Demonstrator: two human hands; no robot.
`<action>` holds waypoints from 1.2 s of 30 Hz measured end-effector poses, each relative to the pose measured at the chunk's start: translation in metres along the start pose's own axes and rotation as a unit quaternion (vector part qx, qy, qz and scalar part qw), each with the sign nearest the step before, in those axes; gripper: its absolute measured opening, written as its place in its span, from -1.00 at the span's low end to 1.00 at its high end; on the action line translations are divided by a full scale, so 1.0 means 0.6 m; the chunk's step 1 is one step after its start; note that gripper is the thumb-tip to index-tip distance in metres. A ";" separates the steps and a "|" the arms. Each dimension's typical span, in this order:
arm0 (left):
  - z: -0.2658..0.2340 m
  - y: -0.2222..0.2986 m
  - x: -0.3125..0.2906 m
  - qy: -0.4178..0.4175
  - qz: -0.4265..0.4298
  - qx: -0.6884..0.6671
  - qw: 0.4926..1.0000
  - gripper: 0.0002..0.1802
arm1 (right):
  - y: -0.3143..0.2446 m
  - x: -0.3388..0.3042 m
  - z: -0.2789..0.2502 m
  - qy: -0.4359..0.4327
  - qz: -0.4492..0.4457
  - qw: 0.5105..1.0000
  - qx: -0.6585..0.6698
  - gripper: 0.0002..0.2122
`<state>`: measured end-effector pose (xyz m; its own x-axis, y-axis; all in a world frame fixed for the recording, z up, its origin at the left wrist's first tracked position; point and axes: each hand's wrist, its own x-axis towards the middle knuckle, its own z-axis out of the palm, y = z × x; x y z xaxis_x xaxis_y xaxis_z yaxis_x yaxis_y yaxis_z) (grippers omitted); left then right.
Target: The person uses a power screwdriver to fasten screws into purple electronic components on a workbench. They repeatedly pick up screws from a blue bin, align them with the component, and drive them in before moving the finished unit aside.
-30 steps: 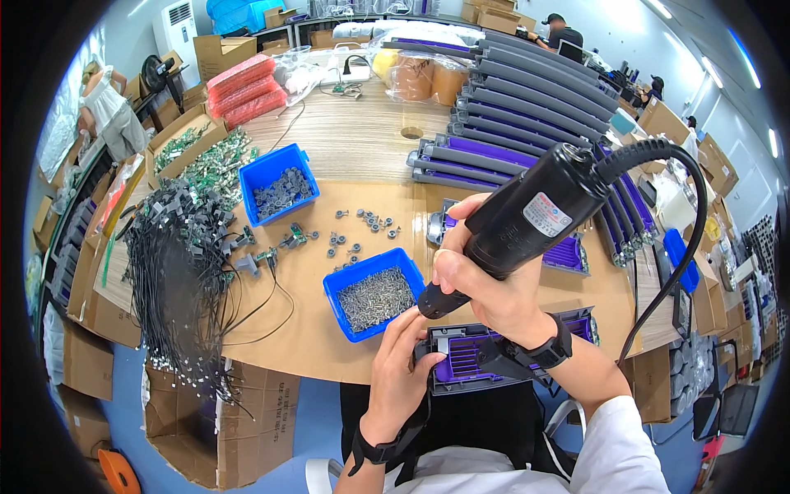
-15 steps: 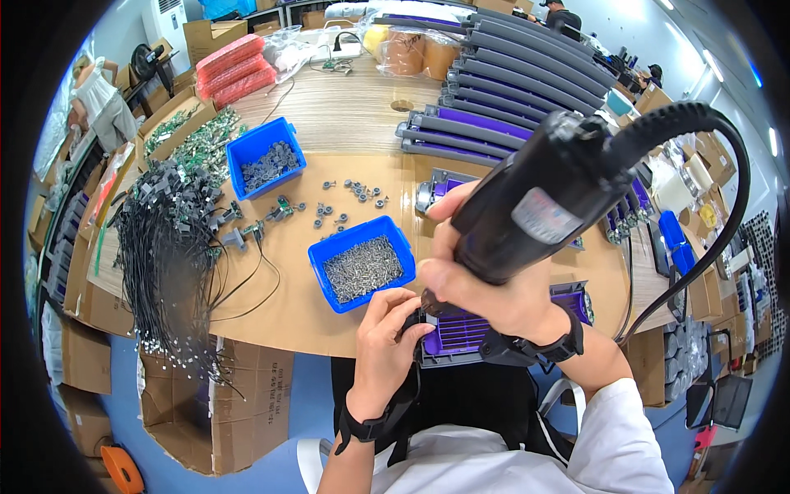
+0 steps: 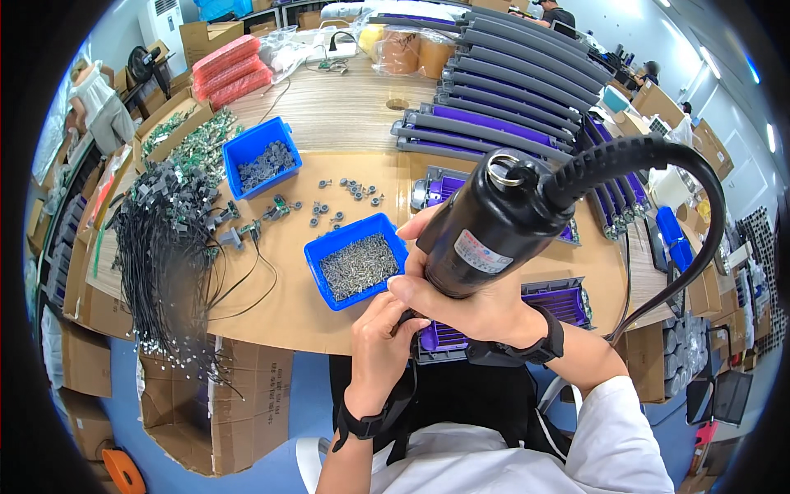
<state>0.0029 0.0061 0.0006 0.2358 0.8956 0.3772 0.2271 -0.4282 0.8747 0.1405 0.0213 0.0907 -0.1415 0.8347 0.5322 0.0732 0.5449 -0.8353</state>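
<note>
My right hand [image 3: 473,309] is wrapped round a black corded electric screwdriver [image 3: 485,226], which leans with its cable end up and its lower end down by my left fingers. The tool and hand hide its tip. My left hand [image 3: 378,346] is closed in a pinch just under that end, at the left end of a grey and purple slatted housing [image 3: 564,305]; what the fingers grip is hidden. The housing lies at the table's near edge, partly covered by my right hand and wrist. Just beyond my left hand sits a blue tub [image 3: 316,270] full of small metal screws.
Another blue tub [image 3: 271,183] holds small grey round parts, with several loose ones [image 3: 355,189] on the cardboard. A heap of black cables [image 3: 164,247] lies left. Grey and purple housings [image 3: 510,74] are stacked at the back right. The screwdriver's cable [image 3: 716,222] loops down right.
The screwdriver has swung left and stands more upright, its lower end a little further left. My left hand has shifted slightly left and stays pinched.
</note>
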 end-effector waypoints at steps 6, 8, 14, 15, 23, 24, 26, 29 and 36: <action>0.002 -0.001 0.000 0.003 -0.005 -0.014 1.000 -0.65 | 0.002 0.001 0.000 0.001 -0.005 1.000 -0.002 -0.64; 0.003 -0.002 0.000 0.001 -0.011 -0.026 1.000 -0.65 | 0.003 0.001 0.000 -0.001 -0.006 1.000 -0.003 -0.65; 0.002 -0.003 0.000 -0.001 -0.018 -0.027 0.999 -0.65 | 0.008 0.000 0.004 -0.005 -0.001 1.000 -0.002 -0.65; 0.003 -0.004 0.000 0.000 -0.015 -0.024 1.000 -0.66 | 0.009 0.000 0.006 0.000 0.003 1.000 0.005 -0.66; 0.004 -0.006 -0.001 -0.013 -0.037 -0.019 0.999 -0.74 | 0.012 0.013 -0.006 -0.067 0.021 0.998 -0.010 -0.61; 0.004 -0.007 -0.001 -0.013 -0.032 -0.018 0.999 -0.75 | 0.012 0.013 -0.006 -0.073 0.033 0.997 0.001 -0.62; 0.003 -0.009 -0.002 -0.012 -0.023 -0.015 1.000 -0.77 | 0.010 0.011 -0.006 -0.087 0.056 0.994 0.021 -0.63; 0.003 -0.012 -0.002 -0.004 -0.019 -0.006 1.000 -0.78 | 0.007 0.010 0.001 -0.088 0.047 0.995 0.026 -0.64; 0.002 -0.005 -0.002 -0.024 -0.033 -0.029 0.999 -0.67 | 0.000 0.013 0.003 -0.009 -0.007 1.000 -0.004 -0.74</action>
<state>0.0029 0.0059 -0.0027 0.2680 0.9139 0.3049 0.1887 -0.3602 0.9136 0.1376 0.0276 0.0943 -0.1608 0.8253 0.5413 0.0798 0.5575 -0.8264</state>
